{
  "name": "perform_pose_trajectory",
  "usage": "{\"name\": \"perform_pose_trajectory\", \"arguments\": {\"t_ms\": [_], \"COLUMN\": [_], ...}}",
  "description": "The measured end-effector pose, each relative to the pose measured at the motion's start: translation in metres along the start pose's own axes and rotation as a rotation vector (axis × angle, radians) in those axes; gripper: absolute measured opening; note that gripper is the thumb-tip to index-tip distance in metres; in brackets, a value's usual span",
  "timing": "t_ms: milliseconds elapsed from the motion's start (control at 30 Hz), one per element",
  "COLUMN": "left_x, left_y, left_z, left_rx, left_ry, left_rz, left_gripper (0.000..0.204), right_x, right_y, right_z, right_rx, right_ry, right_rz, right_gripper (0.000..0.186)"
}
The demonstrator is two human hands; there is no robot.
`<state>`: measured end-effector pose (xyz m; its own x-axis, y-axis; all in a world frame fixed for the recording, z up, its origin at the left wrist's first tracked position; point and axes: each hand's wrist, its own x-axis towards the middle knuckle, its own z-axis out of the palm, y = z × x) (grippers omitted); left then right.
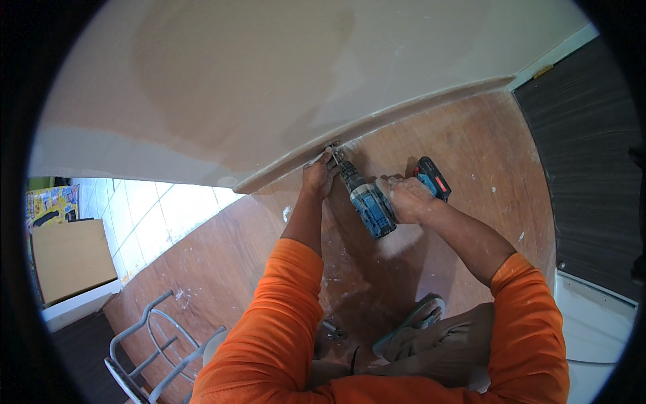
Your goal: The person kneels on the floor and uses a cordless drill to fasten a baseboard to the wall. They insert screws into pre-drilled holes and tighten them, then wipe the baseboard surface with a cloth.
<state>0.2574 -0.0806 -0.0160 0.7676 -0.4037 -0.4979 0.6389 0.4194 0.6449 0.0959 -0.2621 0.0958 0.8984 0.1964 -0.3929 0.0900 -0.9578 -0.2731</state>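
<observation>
While the right hand (pixel 408 198) wraps closed around the grip of a blue cordless drill (pixel 369 202), the left hand (pixel 319 176) pinches something small at the bit tip, against the skirting board (pixel 377 124) at the foot of the wall (pixel 269 81). Judged step: driving a fastener into the skirting. Next, steady pressure along the bit's line. Behind the hands, wooden floor (pixel 471 155); to their left, a metal rack (pixel 161 350).

One cordless drill (pixel 369 202), one cardboard box (pixel 70 259), two hands (pixel 319 176)

Drill (pixel 369 202) right of left hand (pixel 318 176) (floor-level)
</observation>
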Motion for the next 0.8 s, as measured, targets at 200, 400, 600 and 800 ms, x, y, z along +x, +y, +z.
{"name": "perform_pose_trajectory", "arguments": {"t_ms": [200,400,600,800], "left_x": [0.002,0.005,0.005,0.008], "left_y": [-0.002,-0.004,-0.006,-0.008], "left_z": [0.0,0.0,-0.001,-0.004], "left_rx": [-0.002,-0.014,-0.029,-0.04], "left_ry": [-0.019,-0.007,-0.041,-0.042], "left_rz": [-0.003,-0.011,0.02,0.012], "left_gripper": [0.026,0.024,0.029,0.032], "right_x": [0.0,-0.003,-0.003,-0.004], "right_y": [-0.006,-0.007,-0.008,-0.009], "right_z": [-0.008,-0.014,-0.015,-0.022], "right_rx": [0.032,0.025,0.027,0.04], "right_ry": [-0.032,-0.064,-0.053,-0.084], "right_rz": [0.051,0.041,0.046,0.055], "right_gripper": [0.055,0.053,0.055,0.054]}}
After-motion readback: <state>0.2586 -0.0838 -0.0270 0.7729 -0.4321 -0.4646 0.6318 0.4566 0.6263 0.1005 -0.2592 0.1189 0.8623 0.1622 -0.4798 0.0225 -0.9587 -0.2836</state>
